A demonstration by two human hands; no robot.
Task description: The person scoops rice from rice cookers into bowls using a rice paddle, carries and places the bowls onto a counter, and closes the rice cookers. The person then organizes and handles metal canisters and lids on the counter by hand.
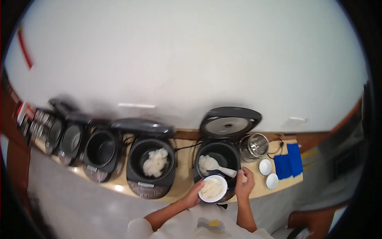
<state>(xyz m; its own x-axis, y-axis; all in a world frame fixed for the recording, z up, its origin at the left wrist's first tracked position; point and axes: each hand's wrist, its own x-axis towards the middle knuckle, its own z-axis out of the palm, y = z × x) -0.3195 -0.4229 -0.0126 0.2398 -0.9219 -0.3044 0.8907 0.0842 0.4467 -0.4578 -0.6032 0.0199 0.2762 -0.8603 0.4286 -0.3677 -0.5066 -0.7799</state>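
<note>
White bowl (224, 187) of rice (211, 189), mouth up, over front edge of open rice cooker (227, 153); left hand (194, 194) curled round its side, holding level, presumably against spills. Right hand (245, 183) half-curled by handle end of white rice paddle (226, 171); gripping? Can't tell. Paddle blade inside cooker; raised lid (227, 120) leaves room. Light wood table (184, 162), more cookers (151, 190) leftward, white wall (191, 59), grey floor (95, 207).

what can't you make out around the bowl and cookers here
In the head view:
Left hand: fingers beneath the bowl, hidden by it.
Rightmost cooker: front partly covered by that bowl.
Cooker to its left: markings too small to read.
Far-left items: blurred near the view's edge.
</note>
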